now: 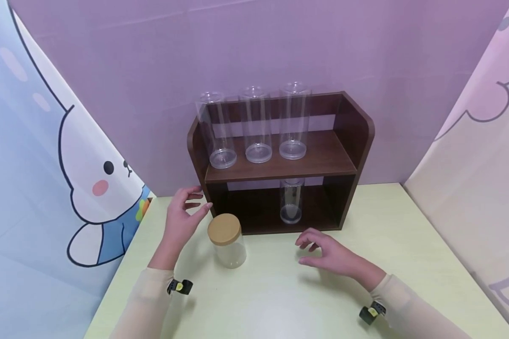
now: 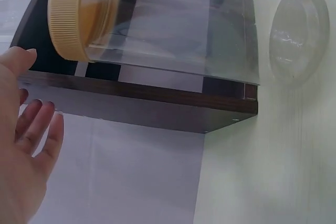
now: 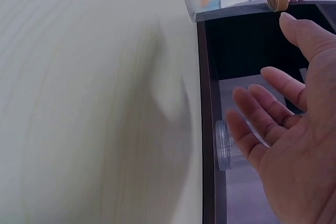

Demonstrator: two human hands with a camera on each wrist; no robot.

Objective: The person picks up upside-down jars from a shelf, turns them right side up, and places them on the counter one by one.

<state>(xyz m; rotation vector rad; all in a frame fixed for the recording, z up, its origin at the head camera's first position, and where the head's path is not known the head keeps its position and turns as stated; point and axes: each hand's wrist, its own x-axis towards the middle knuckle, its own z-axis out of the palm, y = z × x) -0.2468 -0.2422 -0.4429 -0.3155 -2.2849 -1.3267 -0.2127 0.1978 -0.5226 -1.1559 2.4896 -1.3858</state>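
Note:
A clear jar [image 1: 231, 254] with a tan screw lid [image 1: 224, 229] stands upright on the table, in front of the left end of a dark brown two-tier shelf [image 1: 280, 169]. Beside that shelf's left side my left hand [image 1: 183, 219] hovers with loosely bent fingers, holding nothing. In the left wrist view the ribbed lid [image 2: 68, 17] lies just beyond its thumb. My right hand [image 1: 328, 253] is above the table before the shelf's right half, fingers relaxed and holding nothing. A clear cylinder [image 1: 291, 202] stands on the lower tier behind it.
On the upper tier stand three tall clear cylinders, at the left [image 1: 222, 157], the middle [image 1: 258, 151] and the right [image 1: 293, 148]. The pale table [image 1: 271, 301] meets a purple cloth backdrop [image 1: 131, 94]. A printed cartoon curtain [image 1: 93, 226] hangs on the left.

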